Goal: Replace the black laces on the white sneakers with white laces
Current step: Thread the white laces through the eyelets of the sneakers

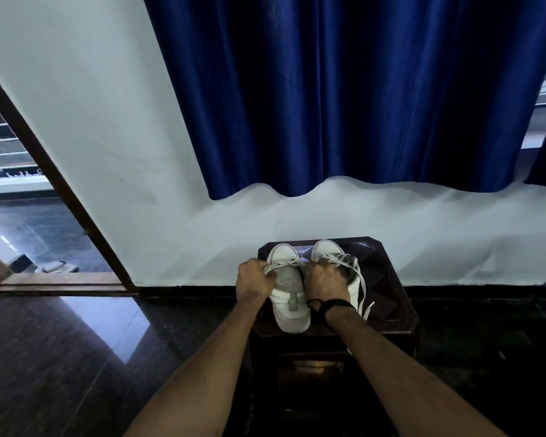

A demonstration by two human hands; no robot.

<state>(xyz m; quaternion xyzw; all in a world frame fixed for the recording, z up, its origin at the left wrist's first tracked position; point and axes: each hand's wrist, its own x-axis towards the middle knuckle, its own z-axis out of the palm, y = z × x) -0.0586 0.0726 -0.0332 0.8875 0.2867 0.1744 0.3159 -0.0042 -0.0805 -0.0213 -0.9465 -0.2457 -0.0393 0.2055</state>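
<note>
item: pair of white sneakers (289, 298), side by side on a small dark tabletop (391, 298) by the wall. white laces (358, 279) threaded, ends loose on the right shoe. left hand (253, 283) and right hand (323, 283): fingers curled, gripping lace over the left shoe. risk: uneven pulling may leave unequal ends or drag the shoe off the edge.
</note>
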